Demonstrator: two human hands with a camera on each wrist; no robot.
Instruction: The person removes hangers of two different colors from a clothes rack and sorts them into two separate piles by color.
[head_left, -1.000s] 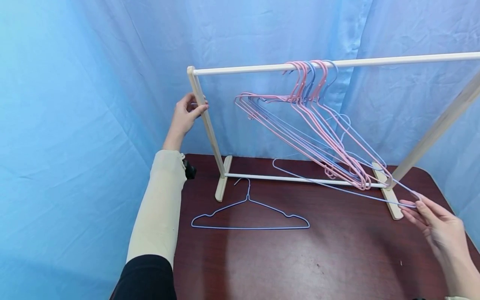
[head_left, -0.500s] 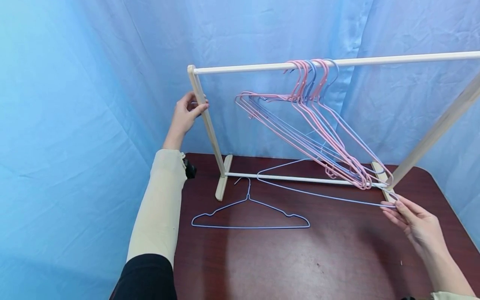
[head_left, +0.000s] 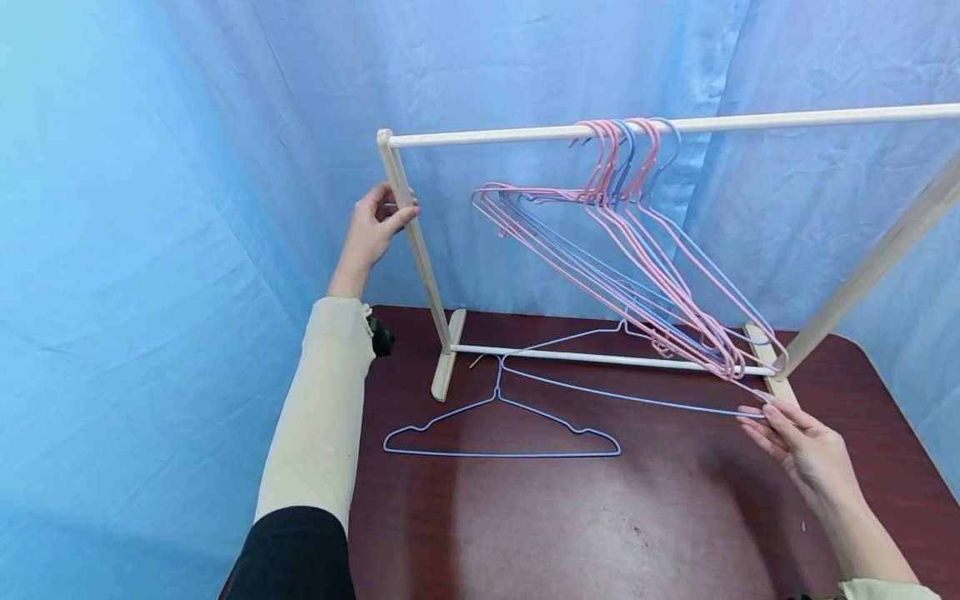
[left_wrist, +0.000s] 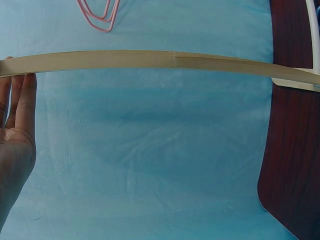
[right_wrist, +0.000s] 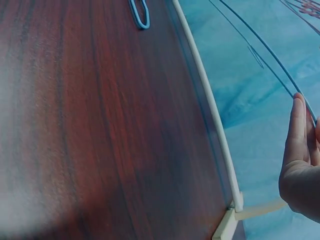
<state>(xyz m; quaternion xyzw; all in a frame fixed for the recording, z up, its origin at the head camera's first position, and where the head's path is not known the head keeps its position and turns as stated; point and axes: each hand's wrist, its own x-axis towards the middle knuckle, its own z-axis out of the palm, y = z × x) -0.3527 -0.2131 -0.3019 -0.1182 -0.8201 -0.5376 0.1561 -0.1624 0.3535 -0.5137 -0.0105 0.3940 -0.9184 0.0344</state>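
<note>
L hand [head_left: 372, 227] grips rack post [head_left: 423, 268], thumb vs fingers. Loose blue hanger [head_left: 501, 455] on tbl [head_left: 592, 533], below/R of that grip. Pink & blue hangers [head_left: 604, 198] on rail [head_left: 487, 137], up-L of R grip. Held blue hanger [head_left: 637, 399] spans L from R hand [head_left: 802, 450], corner pinched.
</note>
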